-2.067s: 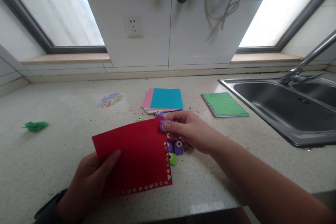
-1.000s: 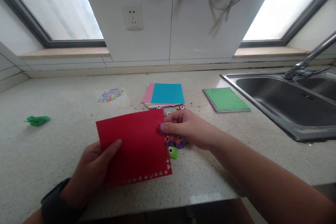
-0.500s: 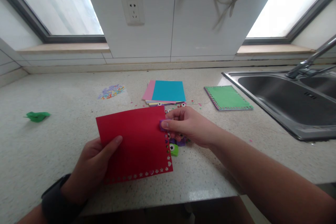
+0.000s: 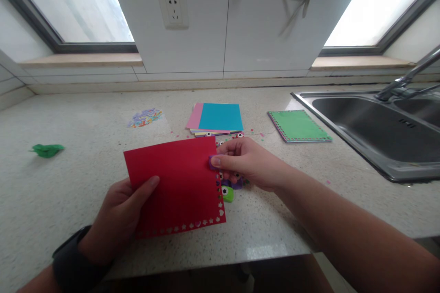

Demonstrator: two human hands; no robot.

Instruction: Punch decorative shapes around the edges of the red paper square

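Note:
A red sheet of paper (image 4: 182, 178) is held up over the counter, with small star, heart and flower holes along its bottom edge and lower right edge. My left hand (image 4: 125, 203) grips its left side, thumb on top. At the right edge, my right hand (image 4: 242, 162) is closed on a purple craft punch (image 4: 213, 162), which sits over the paper's border. Behind and below that hand lie several more punches, among them a green punch (image 4: 227, 194) and a purple punch (image 4: 237, 184); the paper and fingers partly hide them.
A stack of coloured paper (image 4: 222, 116) lies ahead. To its right are punched green sheets (image 4: 300, 126), beside the steel sink (image 4: 343, 100). Paper confetti (image 4: 146, 118) forms a pile at the left back. A crumpled green piece (image 4: 47, 150) lies far left.
Hands, paper and purple punch hold almost the same pose. The whole view has shifted very slightly.

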